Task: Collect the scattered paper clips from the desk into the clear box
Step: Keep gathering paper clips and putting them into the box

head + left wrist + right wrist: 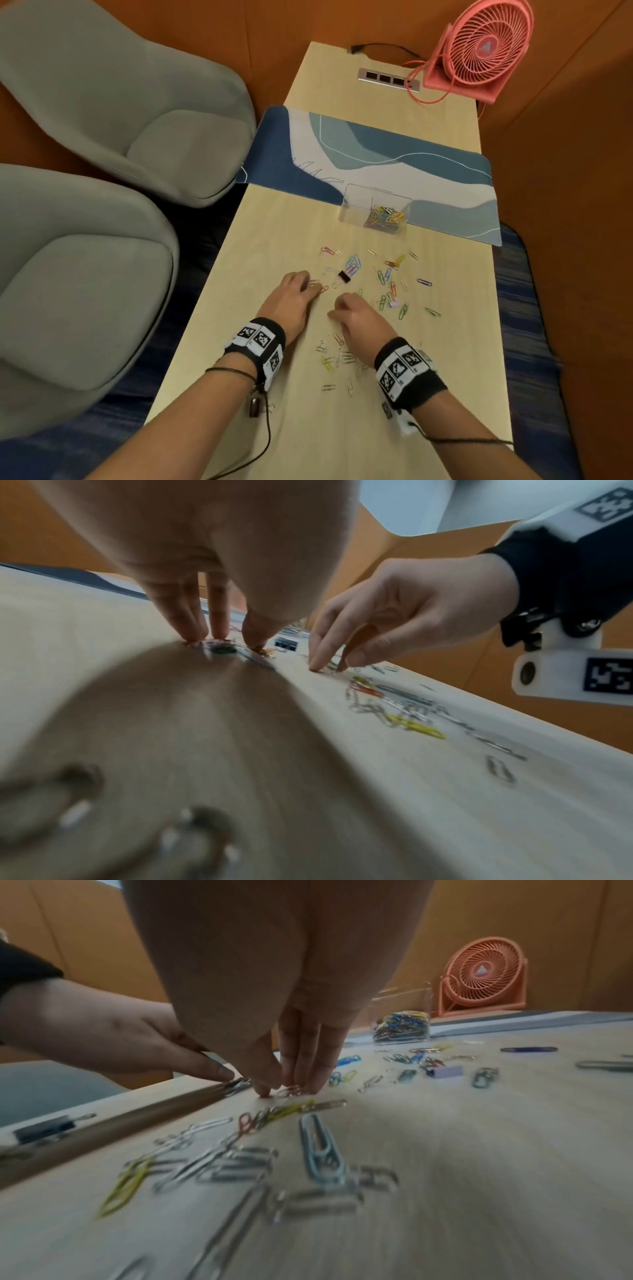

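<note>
Coloured and silver paper clips (387,274) lie scattered on the wooden desk (260,240), and another bunch (337,356) lies by my right wrist. The clear box (352,205) stands beyond them at the mat's edge and holds a heap of clips on its right side. My left hand (312,287) has fingers and thumb down on the desk, pinching a few coloured clips (222,647) between them. Just to its right, my right hand (286,1089) pinches a silver clip (290,1092) against the desk between thumb and fingers.
A black binder clip (343,277) and a small purple one (394,303) lie among the clips. A blue patterned mat (428,178) crosses the desk behind the box. A pink fan (479,51) and its cable stand at the far right. Two grey chairs (102,274) flank the left edge.
</note>
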`<state>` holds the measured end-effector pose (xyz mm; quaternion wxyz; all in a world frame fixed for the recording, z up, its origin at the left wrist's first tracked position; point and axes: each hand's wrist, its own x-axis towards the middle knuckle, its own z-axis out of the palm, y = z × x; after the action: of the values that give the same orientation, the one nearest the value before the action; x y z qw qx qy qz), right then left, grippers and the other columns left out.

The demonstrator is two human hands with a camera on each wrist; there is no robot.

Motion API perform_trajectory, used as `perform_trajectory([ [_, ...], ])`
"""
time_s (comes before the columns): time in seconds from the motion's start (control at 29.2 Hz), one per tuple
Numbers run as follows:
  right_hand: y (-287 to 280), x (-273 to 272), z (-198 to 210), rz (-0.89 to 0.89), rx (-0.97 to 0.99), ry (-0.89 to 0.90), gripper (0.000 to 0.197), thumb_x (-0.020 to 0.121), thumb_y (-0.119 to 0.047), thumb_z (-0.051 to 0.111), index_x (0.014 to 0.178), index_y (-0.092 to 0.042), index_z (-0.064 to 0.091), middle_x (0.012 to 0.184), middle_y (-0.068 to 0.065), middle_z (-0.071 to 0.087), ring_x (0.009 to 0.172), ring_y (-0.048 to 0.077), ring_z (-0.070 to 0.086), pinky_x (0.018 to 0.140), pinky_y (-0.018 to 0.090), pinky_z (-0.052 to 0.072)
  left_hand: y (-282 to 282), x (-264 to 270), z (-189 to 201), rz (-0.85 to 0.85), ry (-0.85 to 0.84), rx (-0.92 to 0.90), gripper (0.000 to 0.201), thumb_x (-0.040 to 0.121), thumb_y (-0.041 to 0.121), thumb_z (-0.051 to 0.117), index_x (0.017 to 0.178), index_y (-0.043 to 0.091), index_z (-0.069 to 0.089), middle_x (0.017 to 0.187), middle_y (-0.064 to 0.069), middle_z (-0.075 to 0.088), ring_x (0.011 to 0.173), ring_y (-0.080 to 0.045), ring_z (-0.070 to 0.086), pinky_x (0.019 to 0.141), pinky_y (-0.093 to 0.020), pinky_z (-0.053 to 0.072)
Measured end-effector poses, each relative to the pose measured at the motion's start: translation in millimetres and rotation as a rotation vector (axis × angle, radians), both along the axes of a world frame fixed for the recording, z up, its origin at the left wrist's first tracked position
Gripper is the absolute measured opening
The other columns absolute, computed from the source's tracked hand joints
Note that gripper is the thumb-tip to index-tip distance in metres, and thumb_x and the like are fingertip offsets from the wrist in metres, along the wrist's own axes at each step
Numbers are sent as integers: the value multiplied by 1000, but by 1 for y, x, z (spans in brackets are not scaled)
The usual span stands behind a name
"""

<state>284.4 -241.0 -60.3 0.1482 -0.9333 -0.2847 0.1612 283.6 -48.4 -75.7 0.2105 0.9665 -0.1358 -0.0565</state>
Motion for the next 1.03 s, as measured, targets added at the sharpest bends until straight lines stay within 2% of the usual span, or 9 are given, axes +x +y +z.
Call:
perform_trajectory([
  [0.17,-18,-35,11,-25,101,60,36,83,6,51,105,-13,72,105,3,59,98,19,55,87,28,48,-13,-39,-1,-4,24,-66,34,92,11,52,124,13,62,129,-11,52,121,-28,44,101,-39,45],
  [0.31,-43,-47,23,-296,104,23,29,86,-2,54,105,-15,72,98,0,60,86,17,59,75,24,49,-13,-57,4,-2,17,-150,26,89,13,55,109,19,71,115,-1,59,108,-22,49,95,-37,46],
  [0.38,-55,-54,22,-447,19,57,29,85,-1,52,105,-13,70,96,4,58,83,21,60,73,25,50,-12,-63,6,75,-35,-119,25,87,19,58,110,24,68,111,1,58,103,-21,51,90,-36,45],
  [0.51,-51,-77,12,-538,37,103,36,85,0,53,117,-11,66,101,5,56,83,18,57,79,19,45,-16,-75,5,122,108,-30,60,83,49,59,137,25,46,134,-4,42,122,-23,40,103,-38,40],
  [0.65,-39,-83,9,-513,192,146,36,79,-1,60,112,-12,70,95,5,59,82,18,61,82,22,49,-25,-82,4,-25,188,-15,85,68,64,67,141,25,42,141,-4,32,128,-23,33,109,-35,35],
  [0.72,-41,-84,11,-541,182,172,39,74,-12,71,113,-16,68,91,2,57,77,14,60,82,29,52,-25,-84,4,-36,202,-8,83,68,59,72,139,26,45,141,-3,31,128,-21,32,109,-36,36],
  [0.82,-43,-95,12,-550,147,237,63,61,-29,82,120,-19,63,92,-1,52,75,8,55,75,16,45,-24,-84,2,-2,149,-61,53,80,42,71,129,23,59,128,-3,44,118,-20,41,102,-36,42],
  [0.92,-33,-110,5,-533,187,245,69,59,-26,83,123,-17,61,91,-4,46,70,3,48,67,7,38,-26,-82,2,25,77,-119,27,85,23,70,110,13,71,109,-5,57,99,-23,53,89,-38,48],
  [1.03,-23,-105,-1,-625,222,164,58,66,-20,81,121,-12,63,92,-4,47,67,4,48,71,12,41,-24,-80,1,72,82,-184,18,84,14,71,102,12,75,99,-4,64,89,-21,61,84,-35,52],
])
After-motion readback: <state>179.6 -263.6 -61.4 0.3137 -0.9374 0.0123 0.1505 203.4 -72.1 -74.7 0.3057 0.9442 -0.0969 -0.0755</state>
